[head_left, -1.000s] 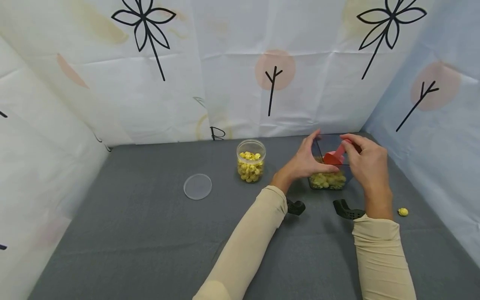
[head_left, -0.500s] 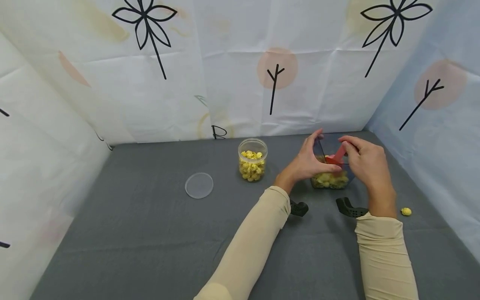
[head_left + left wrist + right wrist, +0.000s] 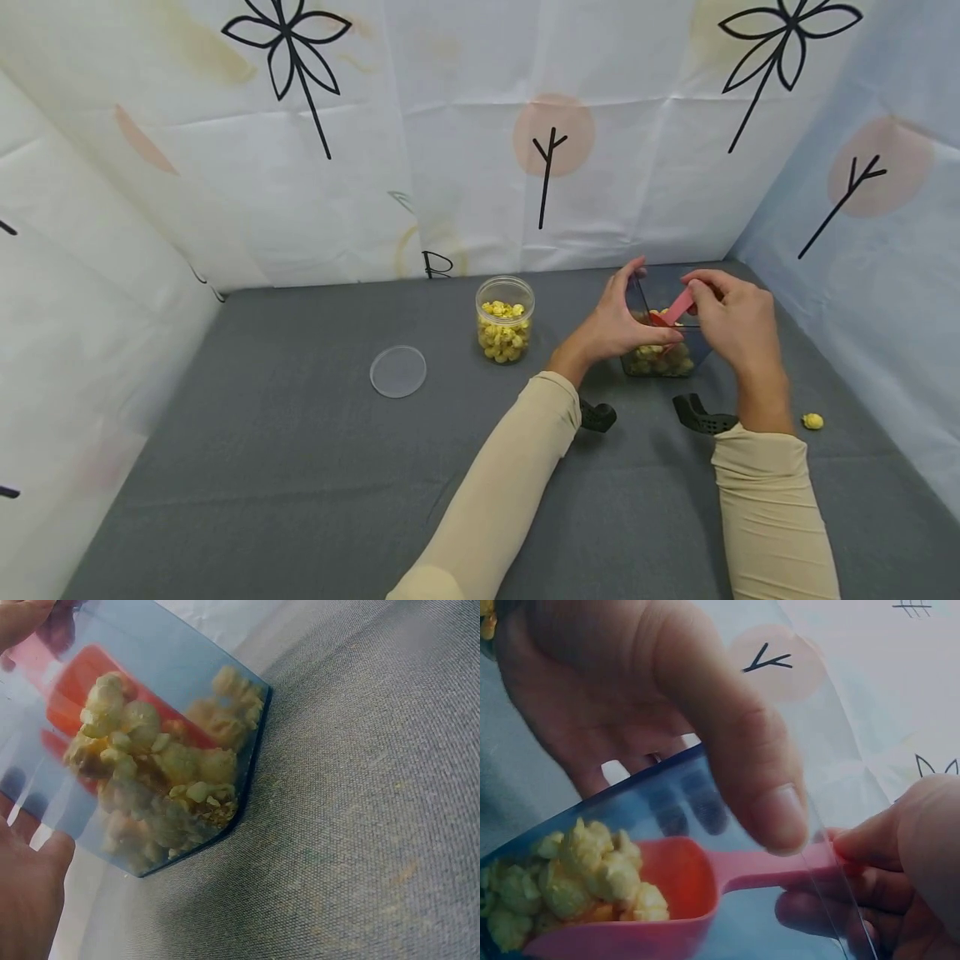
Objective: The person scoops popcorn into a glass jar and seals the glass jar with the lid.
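A clear, bluish square-cornered box (image 3: 702,348) with popcorn (image 3: 161,780) in its bottom stands at the back right of the table. My left hand (image 3: 617,325) grips its rim, the thumb along the near wall and the fingers at the left side. In my right hand (image 3: 738,321), thumb and fingers pinch the handle of a pink-red scoop (image 3: 705,885) over the box's right side. The scoop's bowl is down inside the box, tilted among the popcorn, with several pieces in it in the right wrist view.
Left of the box stands an open clear jar (image 3: 506,333) partly filled with yellow popcorn. A round clear lid (image 3: 397,372) lies farther left on the grey cloth. One loose popcorn piece (image 3: 812,422) lies right of the right wrist. A patterned white backdrop (image 3: 465,183) rises behind.
The scoop has gone deeper into the box, its bowl sinking among the popcorn as the right hand works it. The left hand keeps its grip on the box.
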The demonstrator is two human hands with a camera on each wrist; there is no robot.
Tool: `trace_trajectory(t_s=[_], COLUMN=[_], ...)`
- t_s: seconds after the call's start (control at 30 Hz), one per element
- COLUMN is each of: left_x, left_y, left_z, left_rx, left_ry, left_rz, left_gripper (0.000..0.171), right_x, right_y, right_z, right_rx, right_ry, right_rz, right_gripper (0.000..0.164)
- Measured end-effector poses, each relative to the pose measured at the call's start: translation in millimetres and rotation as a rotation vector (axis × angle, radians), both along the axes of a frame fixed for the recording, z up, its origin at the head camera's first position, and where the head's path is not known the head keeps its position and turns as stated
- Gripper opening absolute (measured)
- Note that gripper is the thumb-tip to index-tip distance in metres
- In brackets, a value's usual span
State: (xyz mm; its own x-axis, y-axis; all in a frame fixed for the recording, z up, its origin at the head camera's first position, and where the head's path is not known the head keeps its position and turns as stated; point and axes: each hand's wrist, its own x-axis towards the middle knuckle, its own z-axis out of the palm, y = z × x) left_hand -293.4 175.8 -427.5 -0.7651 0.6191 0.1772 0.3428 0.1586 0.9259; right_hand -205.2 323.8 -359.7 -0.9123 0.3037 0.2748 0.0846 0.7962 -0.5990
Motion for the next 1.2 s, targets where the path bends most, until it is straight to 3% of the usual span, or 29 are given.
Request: trace_trajectory(t_s=[0.27,0.43,0.8,1.03,1.2], left_x=[0.4,-0.1,-0.4,0.1,0.2], left_y=[-0.2,0.3,0.8,1.8,3.0], left_z=[1.5,2.3,-0.4,-1.2,-1.5], left_rx=[0.001,0.005,0.014,0.012,0.010], left_ry=[0.007,0.009,0.000,-0.003,0.008], left_rz=[0.005,0.007,0.004,0.025,0.028], left_gripper=[0.111,0.112,0.112,0.113,0.113], right_x=[-0.9,-2.2,-0.3,-3.3,-2.9], right_y=[1.0,-0.4,0.1,1.9,3.6], right_z=[-0.6,0.0,-0.7,-0.5,1.8], right_rx=[-0.081,-0.058,-0.076,-0.276,-0.337], right_ry=[0.084,0.047,0.057,0.090,0.073], right_rz=[-0.059,-0.042,-0.040,-0.190,-0.215], right_gripper=[0.043,0.044,0.043,0.044,0.045])
